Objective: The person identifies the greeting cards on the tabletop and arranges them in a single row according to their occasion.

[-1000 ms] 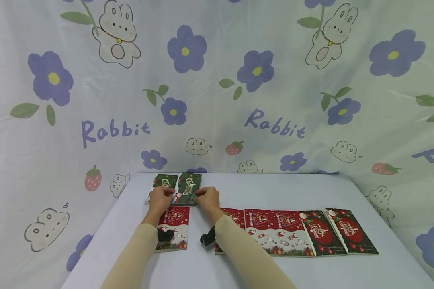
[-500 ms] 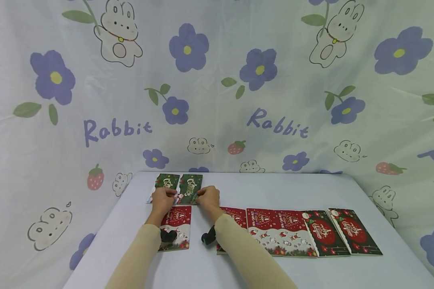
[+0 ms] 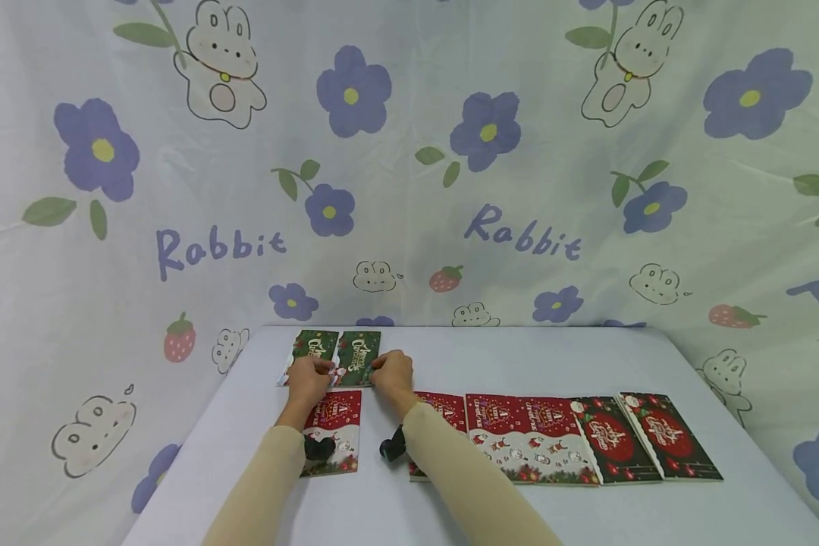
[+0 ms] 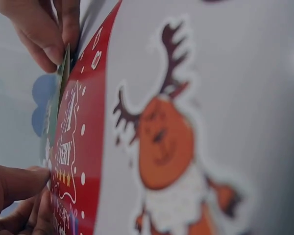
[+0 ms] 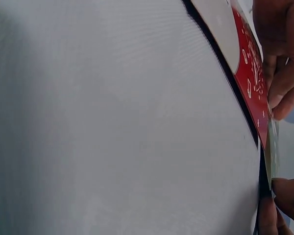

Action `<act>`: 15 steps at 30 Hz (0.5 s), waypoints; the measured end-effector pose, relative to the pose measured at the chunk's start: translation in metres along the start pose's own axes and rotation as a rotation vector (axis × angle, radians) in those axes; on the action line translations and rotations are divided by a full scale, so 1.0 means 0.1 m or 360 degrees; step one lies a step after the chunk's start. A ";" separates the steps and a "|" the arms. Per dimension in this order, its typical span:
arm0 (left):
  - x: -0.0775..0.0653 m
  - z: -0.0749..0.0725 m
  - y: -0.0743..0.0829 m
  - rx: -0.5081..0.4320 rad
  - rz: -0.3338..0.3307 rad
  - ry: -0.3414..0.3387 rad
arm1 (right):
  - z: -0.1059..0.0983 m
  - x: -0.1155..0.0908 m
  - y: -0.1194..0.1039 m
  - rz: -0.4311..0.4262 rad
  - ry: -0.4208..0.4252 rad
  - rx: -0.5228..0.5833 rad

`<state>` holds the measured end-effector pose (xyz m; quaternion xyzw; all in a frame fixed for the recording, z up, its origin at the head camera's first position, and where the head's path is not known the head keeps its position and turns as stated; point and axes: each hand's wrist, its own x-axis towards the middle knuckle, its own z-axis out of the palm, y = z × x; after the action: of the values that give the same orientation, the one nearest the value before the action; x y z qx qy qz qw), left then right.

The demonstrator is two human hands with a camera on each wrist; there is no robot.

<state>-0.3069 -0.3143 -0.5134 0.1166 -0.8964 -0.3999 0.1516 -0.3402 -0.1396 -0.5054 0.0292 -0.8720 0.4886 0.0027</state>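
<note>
In the head view, two green Christmas booklets lie side by side at the table's far left. My left hand [image 3: 309, 381] reaches over the left green booklet [image 3: 319, 345] and pinches the lower left edge of the right green booklet [image 3: 356, 359]. At that booklet's lower right edge, my right hand [image 3: 392, 378] pinches with thumb and finger, as the right wrist view shows of the thumb [image 5: 289, 193]. Just nearer than both hands is a red-and-white Christmas booklet [image 3: 341, 432], partly covered by the left forearm. It fills much of the left wrist view.
Right of the right forearm runs a row of booklets: red-and-white ones [image 3: 528, 440], one partly under the sleeve, then two dark ones with red circles [image 3: 669, 436]. The white table [image 3: 519, 364] ends at a rabbit-print curtain [image 3: 409, 189]. Black wrist devices sit under both sleeves.
The head view has shifted slightly. Both hands stay at the right green booklet's sides, and the booklets keep their places.
</note>
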 end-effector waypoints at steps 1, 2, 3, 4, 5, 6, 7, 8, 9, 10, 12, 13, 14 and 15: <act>0.00 0.00 0.00 0.0001 0.0002 0.0007 | 0.00 0.01 0.00 -0.0006 0.0008 -0.0003; 0.01 0.01 0.01 0.0003 0.0004 0.0011 | 0.00 0.01 0.00 -0.0016 0.0018 -0.0012; 0.01 0.01 0.01 0.0007 0.0004 0.0015 | 0.01 0.02 0.00 -0.0027 0.0030 -0.0021; 0.01 0.01 0.01 0.0011 0.0005 0.0015 | 0.01 0.02 0.00 -0.0031 0.0038 -0.0028; 0.00 0.02 0.02 0.0016 0.0003 0.0015 | 0.01 0.02 0.00 -0.0039 0.0048 -0.0039; 0.00 0.02 0.02 0.0021 0.0001 0.0013 | 0.01 0.02 0.00 -0.0045 0.0055 -0.0048; 0.00 0.02 0.02 0.0023 -0.0006 0.0010 | 0.01 0.02 0.00 -0.0046 0.0058 -0.0050; -0.01 0.02 0.03 0.0033 0.0003 0.0009 | 0.02 0.02 0.00 -0.0045 0.0060 -0.0053; -0.02 0.01 0.03 0.0041 0.0011 0.0011 | 0.02 0.01 -0.01 -0.0047 0.0061 -0.0057; -0.02 0.01 0.04 0.0049 0.0019 0.0009 | 0.02 0.01 -0.01 -0.0051 0.0061 -0.0064; -0.03 0.01 0.05 0.0068 0.0036 0.0012 | 0.02 -0.01 -0.01 -0.0062 0.0058 -0.0080; -0.03 0.00 0.05 0.0076 0.0047 0.0014 | 0.02 -0.01 -0.02 -0.0060 0.0049 -0.0081; -0.03 0.00 0.05 0.0085 0.0057 0.0016 | 0.02 -0.02 -0.02 -0.0064 0.0045 -0.0086; -0.04 0.00 0.06 0.0086 0.0058 0.0015 | 0.02 -0.02 -0.02 -0.0070 0.0042 -0.0091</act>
<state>-0.3039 -0.3095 -0.5097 0.1060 -0.9081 -0.3722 0.1598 -0.3378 -0.1424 -0.5045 0.0419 -0.8847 0.4635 0.0259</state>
